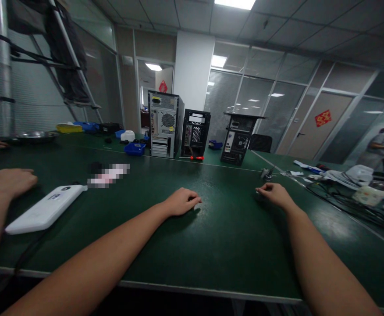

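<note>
My left hand (pixel 182 202) rests low over the green table (pixel 211 254), its fingers curled together; a small pale patch shows under the fingertips, and I cannot tell whether it is an object or a reflection. Farther right, my right hand (pixel 275 195) is closed in a pinch, with something tiny and light at the fingertips, too small to name. Just behind it lies a small cluster of metal parts (pixel 267 174). Beyond both hands stand three computer cases: a tall one (pixel 163 125), a black one (pixel 195 134) and a tilted-looking one (pixel 237 140). A red-handled screwdriver (pixel 197 158) lies before the black case.
Another person's hand (pixel 12 182) is at left, beside a white power-bank-like device (pixel 49 208) with a cable. Blue trays (pixel 134 148) and a metal dish (pixel 36 137) sit behind. Black cables (pixel 339 197) and clutter lie at right. A ladder (pixel 75 61) with someone on it rises at left.
</note>
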### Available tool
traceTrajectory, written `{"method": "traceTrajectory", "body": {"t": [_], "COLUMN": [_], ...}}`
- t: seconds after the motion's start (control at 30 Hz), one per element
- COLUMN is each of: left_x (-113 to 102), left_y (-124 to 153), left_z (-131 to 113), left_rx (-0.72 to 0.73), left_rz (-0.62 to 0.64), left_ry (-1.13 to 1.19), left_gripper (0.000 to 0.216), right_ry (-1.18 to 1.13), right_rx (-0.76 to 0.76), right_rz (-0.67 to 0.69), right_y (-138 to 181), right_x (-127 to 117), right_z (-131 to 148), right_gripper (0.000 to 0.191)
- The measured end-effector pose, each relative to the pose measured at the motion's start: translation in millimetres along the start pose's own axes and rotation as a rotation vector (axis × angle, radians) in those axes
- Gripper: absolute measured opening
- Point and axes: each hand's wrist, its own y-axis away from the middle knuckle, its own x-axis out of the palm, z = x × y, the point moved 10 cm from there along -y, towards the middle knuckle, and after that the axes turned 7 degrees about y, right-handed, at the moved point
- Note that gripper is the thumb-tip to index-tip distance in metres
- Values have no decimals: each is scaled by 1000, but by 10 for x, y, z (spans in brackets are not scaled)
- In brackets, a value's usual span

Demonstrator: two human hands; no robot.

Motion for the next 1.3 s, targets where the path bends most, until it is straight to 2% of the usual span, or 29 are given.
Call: {"method": "traceTrajectory", "body": {"t": [0.3,0.43,0.6,0.7,0.77,0.83,0.97,1.13,1.23,1.3], "left_x": [8,3,-2,0,-3,-8,-21,-27,-50,-58], "left_y": [0,-1,-1,2,2,-1,0,14,17,16], "left_z": [34,35,32,31,38,53,79,18,-8,3], "left_rx": [-3,0,-12,-11,-8,-8,-26,-25,-22,-32], "left_rz": [-4,-5,1,3,-6,-18,-33,-30,-45,-46], "left_ry": [14,14,19,15,9,8,46,74,42,19], "left_gripper": [38,38,38,38,38,36,36,36,36,38], "right_ry": [-72,-125,-233,-179,-99,-45,-39,-88,-87,-75], "right_rx": [37,51,-75,-147,-212,-318,-568,-839,-944,-977], "right_rz": [45,81,177,148,83,25,6,36,24,1], "right_y": [-49,-60,-26,8,39,101,364,923,1212,1317], "right_x": [90,138,262,280,254,229,238,304,338,343], "right_z": [-77,-142,-34,112,302,608,1426,2434,2805,2912], "right_gripper": [30,33,51,48,44,41,38,33,29,27]}}
